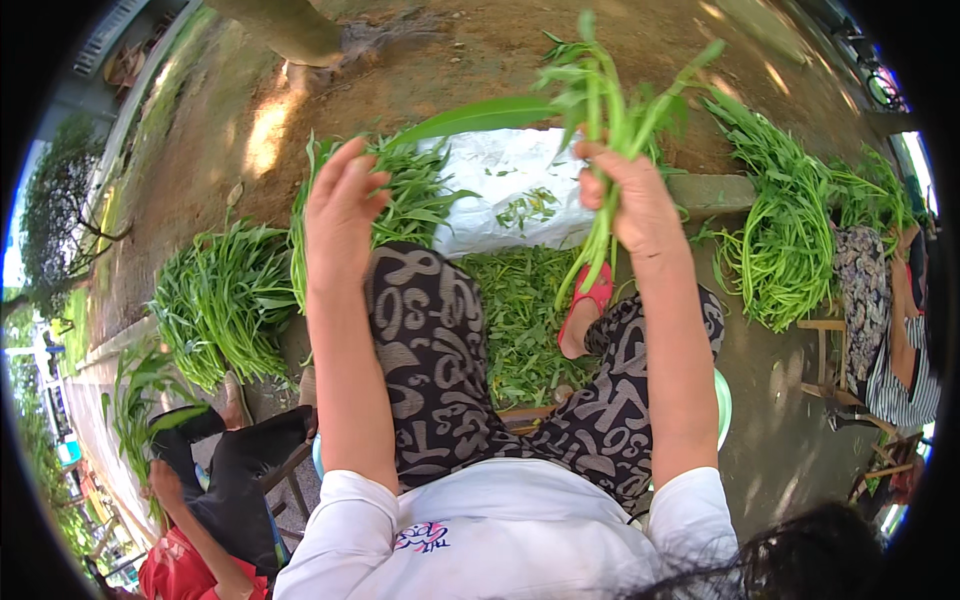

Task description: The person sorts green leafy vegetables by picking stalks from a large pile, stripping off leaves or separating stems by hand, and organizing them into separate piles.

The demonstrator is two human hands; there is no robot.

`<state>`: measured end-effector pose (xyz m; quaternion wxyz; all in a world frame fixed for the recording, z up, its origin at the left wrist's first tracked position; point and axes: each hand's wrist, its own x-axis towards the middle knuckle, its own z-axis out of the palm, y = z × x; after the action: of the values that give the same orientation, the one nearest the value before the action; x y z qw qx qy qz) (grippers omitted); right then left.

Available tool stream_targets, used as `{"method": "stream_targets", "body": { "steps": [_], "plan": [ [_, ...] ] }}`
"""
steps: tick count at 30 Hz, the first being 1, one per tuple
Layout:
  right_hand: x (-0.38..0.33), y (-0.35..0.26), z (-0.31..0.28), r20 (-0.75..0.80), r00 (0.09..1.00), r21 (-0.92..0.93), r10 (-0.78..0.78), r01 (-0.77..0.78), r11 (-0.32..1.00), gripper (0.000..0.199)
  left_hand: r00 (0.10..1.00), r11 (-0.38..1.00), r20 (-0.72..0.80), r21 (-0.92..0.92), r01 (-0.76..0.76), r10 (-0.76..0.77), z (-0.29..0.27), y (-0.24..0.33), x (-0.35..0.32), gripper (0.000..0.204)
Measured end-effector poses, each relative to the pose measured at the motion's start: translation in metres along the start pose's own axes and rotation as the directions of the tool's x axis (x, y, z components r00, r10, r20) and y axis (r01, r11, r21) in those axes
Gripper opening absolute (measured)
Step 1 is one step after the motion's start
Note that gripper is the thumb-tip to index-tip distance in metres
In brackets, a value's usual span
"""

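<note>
My right hand (635,195) is raised at the upper middle, its fingers wrapped around a bunch of water spinach (625,120). The green stems stick up above the fist and trail below it. One long leaf (480,117) reaches from the bunch toward my left hand (345,215), its tip close to the fingertips. My left hand is lifted with its fingers loosely bent and apart, and nothing shows in it. Behind that hand lies a heap of water spinach (405,195), beside a white plastic sheet (480,175) with a few loose leaves on it.
Between my knees, picked leaves (520,320) cover the ground. More greens are piled at left (230,300) and right (785,220). A person in red (180,565) holds greens at lower left; another sits at far right by a wooden stool (825,360). A tree trunk (285,30) stands beyond.
</note>
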<state>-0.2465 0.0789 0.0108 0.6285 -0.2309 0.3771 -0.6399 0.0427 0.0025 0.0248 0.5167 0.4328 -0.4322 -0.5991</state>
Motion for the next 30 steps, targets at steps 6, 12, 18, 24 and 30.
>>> {"method": "stream_targets", "body": {
  "steps": [6, 12, 18, 24, 30],
  "plan": [
    [-0.002, -0.029, -0.018, 0.172, 0.972, 0.385, -0.157, 0.08, 0.919, 0.028, 0.91, 0.981, -0.414, 0.166, 0.098, -0.021, -0.166, -0.053, -0.029, 0.038],
    [-0.006, -0.035, -0.031, 0.076, 0.98, 0.295, -0.185, 0.156, 0.943, 0.023, 0.802, 0.854, -0.591, 0.37, 0.367, -0.089, -0.318, -0.155, -0.068, 0.04],
    [-0.004, -0.025, -0.034, 0.023, 0.986, 0.215, -0.166, 0.158, 0.964, 0.025, 0.858, 0.578, -0.514, 0.7, 0.421, -0.002, -0.388, -0.192, -0.052, 0.04],
    [0.0, -0.019, -0.032, 0.012, 0.99, 0.198, -0.141, 0.136, 0.971, 0.027, 0.82, 0.441, -0.538, 0.698, 0.564, -0.197, -0.406, -0.177, -0.015, 0.055],
    [0.003, -0.016, -0.028, 0.011, 0.991, 0.167, -0.136, 0.132, 0.977, 0.028, 0.824, 0.489, -0.516, 0.67, 0.558, -0.234, -0.394, -0.176, -0.001, 0.058]
  ]
}}
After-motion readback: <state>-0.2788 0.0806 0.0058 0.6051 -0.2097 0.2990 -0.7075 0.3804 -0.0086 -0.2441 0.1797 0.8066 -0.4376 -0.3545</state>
